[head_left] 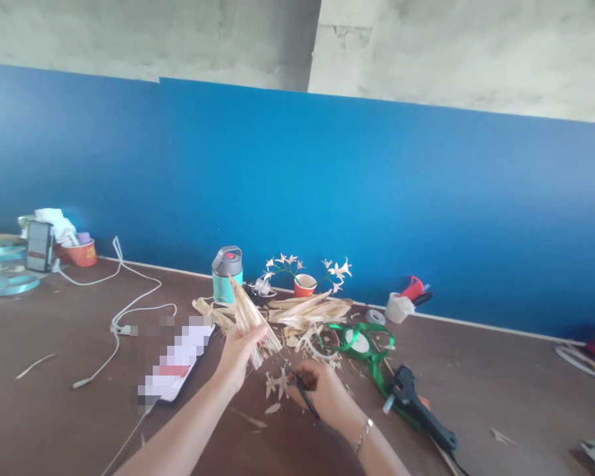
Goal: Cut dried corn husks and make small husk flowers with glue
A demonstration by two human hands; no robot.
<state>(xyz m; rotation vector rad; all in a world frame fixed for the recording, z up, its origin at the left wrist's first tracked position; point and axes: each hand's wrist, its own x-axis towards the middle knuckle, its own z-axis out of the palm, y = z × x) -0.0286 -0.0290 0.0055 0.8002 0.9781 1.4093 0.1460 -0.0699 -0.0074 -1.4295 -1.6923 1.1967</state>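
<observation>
My left hand [242,350] is closed around a pale dried corn husk [248,311], its tip pointing up. Between the fingers of my right hand [322,390] is a slim black-handled tool [305,395], its thin tip meeting the lower edge of the husk; its exact kind is not clear. Star-shaped husk flowers [270,385] and a small cut petal [273,408] lie on the table by my right hand. Behind both hands spreads a pile of dried husks [317,311] with scraps.
A black glue gun [421,406] and green ribbon [371,350] lie on the right. A phone [176,363] with a white cable is at left. Toward the blue partition [377,192] stand a turquoise bottle [224,285], a paper cup [305,285] with flower stems and a white container [399,309].
</observation>
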